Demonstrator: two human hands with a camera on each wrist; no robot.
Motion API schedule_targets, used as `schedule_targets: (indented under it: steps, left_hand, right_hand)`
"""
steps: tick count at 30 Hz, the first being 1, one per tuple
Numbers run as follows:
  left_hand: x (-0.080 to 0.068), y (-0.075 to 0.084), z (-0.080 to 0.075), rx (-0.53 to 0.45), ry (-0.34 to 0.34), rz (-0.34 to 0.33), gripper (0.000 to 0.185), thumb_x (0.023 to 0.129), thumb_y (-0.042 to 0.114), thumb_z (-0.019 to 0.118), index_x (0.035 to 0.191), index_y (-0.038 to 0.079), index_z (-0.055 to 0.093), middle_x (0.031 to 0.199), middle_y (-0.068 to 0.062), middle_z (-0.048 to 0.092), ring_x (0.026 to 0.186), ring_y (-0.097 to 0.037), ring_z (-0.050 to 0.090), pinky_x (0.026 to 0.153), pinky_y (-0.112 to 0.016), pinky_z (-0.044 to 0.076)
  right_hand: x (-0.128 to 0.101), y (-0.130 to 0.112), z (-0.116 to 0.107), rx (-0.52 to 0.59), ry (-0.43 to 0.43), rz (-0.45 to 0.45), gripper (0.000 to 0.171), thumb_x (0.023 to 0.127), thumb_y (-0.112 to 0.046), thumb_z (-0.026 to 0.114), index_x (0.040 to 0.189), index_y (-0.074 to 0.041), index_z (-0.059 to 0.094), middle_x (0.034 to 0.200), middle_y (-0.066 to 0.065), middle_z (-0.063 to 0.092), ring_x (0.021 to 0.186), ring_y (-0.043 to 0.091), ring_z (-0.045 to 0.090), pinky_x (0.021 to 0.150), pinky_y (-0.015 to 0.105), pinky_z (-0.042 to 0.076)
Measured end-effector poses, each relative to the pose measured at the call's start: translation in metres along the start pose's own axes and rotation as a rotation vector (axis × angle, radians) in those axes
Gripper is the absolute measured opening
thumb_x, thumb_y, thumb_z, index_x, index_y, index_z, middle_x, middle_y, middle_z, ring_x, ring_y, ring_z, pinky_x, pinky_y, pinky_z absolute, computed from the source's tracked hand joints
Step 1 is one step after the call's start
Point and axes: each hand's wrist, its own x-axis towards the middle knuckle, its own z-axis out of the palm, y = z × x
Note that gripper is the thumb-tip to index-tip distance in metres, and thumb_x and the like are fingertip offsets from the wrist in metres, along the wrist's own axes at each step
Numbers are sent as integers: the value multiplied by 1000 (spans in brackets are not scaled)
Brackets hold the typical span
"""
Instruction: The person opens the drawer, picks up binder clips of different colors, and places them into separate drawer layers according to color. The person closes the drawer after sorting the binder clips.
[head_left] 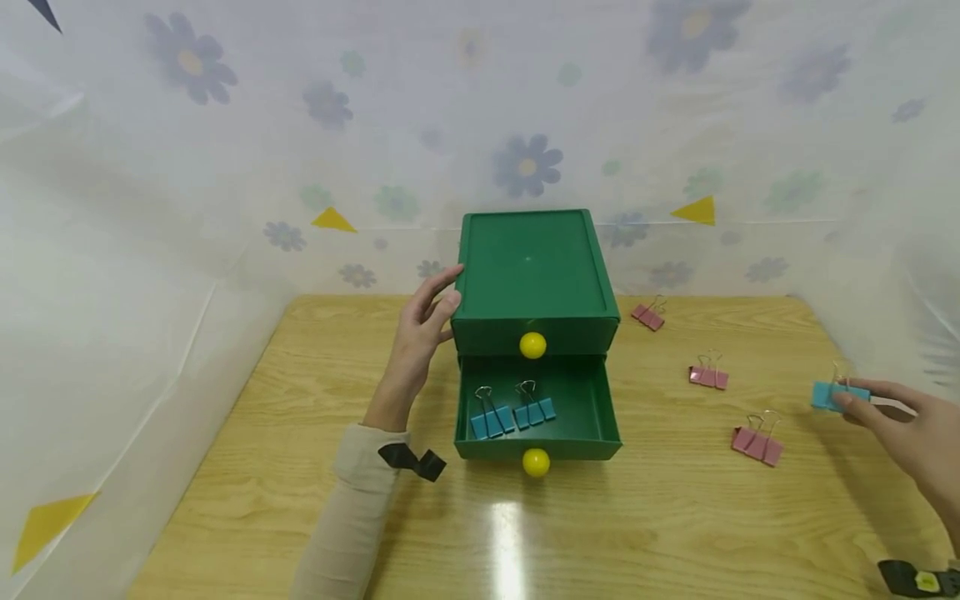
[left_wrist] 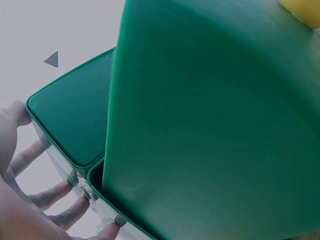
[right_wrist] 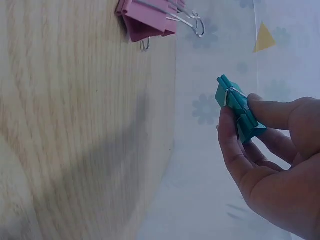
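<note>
Landmark: green cabinet (head_left: pixel 528 267), standing on the wood-grain desk (head_left: pixel 637 533). Upper drawer (head_left: pixel 487 337) closed; lower drawer (head_left: pixel 585 408) pulled out toward the wearer. Each front carries a round knob: upper knob (head_left: pixel 532 346) and lower knob (head_left: pixel 536 463), both yellow.

Left hand (head_left: pixel 418 329): at the cabinet's left side, fingers extended, fingertips touching the wall; no object gripped. Sleeve (head_left: pixel 345 508) light-coloured, dark band at the wrist.

Right hand (head_left: pixel 903 429): well to the right of the cabinet, pinching a blue clip (head_left: pixel 825 396) between thumb and fingers. Right wrist view shows this clip raised off the surface.

Cabinet contents, lower drawer: left blue binder clip (head_left: pixel 492 423) and right blue binder clip (head_left: pixel 536 413), side by side in the left and middle part, wire handles pointing toward the cabinet's rear.

Right of the cabinet, three pink clips: near pink clip (head_left: pixel 648 317), closest to its side; middle pink clip (head_left: pixel 708 377), farther out; outer pink clip (head_left: pixel 756 446), farthest from it.

Behind the cabinet: pale flower-print sheet (head_left: pixel 420 125).
</note>
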Motion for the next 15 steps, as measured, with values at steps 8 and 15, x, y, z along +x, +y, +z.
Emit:
schedule_targets:
  steps: [8, 15]
  left_hand:
    - [0, -1, 0, -9, -4, 10, 46, 105, 33, 57, 150, 25, 54, 156, 7, 44, 138, -24, 47, 102, -69, 41]
    - [-1, 1, 0, -19, -1, 0, 47, 104, 35, 57, 150, 25, 55, 156, 8, 44, 138, -23, 48, 103, -69, 41]
  right_hand:
    - [-6, -18, 7, -15, 46, -67, 36, 104, -25, 63, 139, -19, 65, 97, -44, 45, 76, -30, 48, 117, 56, 26]
    - [-7, -36, 9, 54, 103, -155, 29, 101, -14, 67, 124, -32, 71, 83, -45, 55, 72, -24, 56, 72, 1, 40]
